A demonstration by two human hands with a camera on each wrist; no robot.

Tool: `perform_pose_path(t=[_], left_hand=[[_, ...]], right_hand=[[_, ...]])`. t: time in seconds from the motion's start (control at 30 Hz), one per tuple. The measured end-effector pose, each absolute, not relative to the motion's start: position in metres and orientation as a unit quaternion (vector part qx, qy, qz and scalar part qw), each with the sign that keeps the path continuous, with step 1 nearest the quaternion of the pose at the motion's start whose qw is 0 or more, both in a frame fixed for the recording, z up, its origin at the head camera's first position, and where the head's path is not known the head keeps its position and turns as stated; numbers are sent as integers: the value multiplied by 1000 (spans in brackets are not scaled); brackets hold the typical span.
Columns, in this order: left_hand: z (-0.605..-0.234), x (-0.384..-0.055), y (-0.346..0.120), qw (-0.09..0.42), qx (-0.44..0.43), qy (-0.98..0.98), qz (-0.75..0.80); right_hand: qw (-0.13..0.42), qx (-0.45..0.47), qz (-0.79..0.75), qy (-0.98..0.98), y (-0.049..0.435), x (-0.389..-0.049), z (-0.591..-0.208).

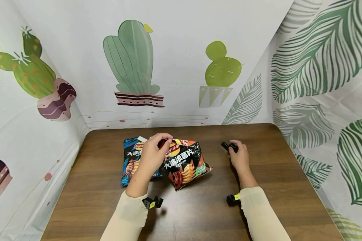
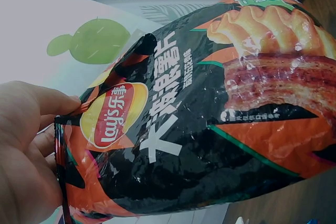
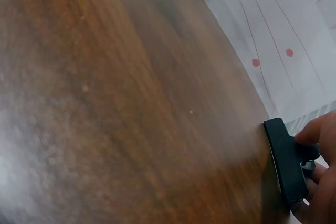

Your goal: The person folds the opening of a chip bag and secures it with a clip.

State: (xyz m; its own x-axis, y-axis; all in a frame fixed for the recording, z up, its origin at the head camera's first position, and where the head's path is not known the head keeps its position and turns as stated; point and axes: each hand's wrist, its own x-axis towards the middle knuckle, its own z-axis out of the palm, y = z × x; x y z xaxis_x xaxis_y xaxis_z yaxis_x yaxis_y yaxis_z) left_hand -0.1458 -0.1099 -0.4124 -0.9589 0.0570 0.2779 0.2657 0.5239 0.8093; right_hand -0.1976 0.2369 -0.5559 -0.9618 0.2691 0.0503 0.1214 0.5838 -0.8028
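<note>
My left hand (image 1: 153,152) pinches the top edge of a black and orange Lay's potato chip bag (image 1: 183,164) between thumb and fingers. In the left wrist view the gathered edge of this chip bag (image 2: 173,129) folds at the fingertips, and its printed front faces the camera. The bag leans tilted, overlapping a blue Lay's chip bag (image 1: 129,167) beside it. A white clip-like piece (image 1: 142,139) shows at the blue bag's top, partly behind my left hand. Over on the right, my right hand (image 1: 241,160) grips a black bag clip (image 3: 286,161) by its handle end.
The brown wooden table (image 1: 199,214) has rounded far corners. A white cloth backdrop (image 1: 181,67) printed with cacti and leaves hangs along the far edge and both sides. Black wrist cameras sit on both cream sleeves (image 1: 125,214).
</note>
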Motion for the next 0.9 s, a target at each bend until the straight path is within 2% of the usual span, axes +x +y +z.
perform_pose_path(t=[0.4,0.9], left_hand=[[-412,-146,-110,111,-94,-865,-480],[-414,-146,-110,114,-95,-865,-479]], right_hand=[[93,-121,460,-875,235,-197,-555],[126,-67,519,-843,225,-196,-550]])
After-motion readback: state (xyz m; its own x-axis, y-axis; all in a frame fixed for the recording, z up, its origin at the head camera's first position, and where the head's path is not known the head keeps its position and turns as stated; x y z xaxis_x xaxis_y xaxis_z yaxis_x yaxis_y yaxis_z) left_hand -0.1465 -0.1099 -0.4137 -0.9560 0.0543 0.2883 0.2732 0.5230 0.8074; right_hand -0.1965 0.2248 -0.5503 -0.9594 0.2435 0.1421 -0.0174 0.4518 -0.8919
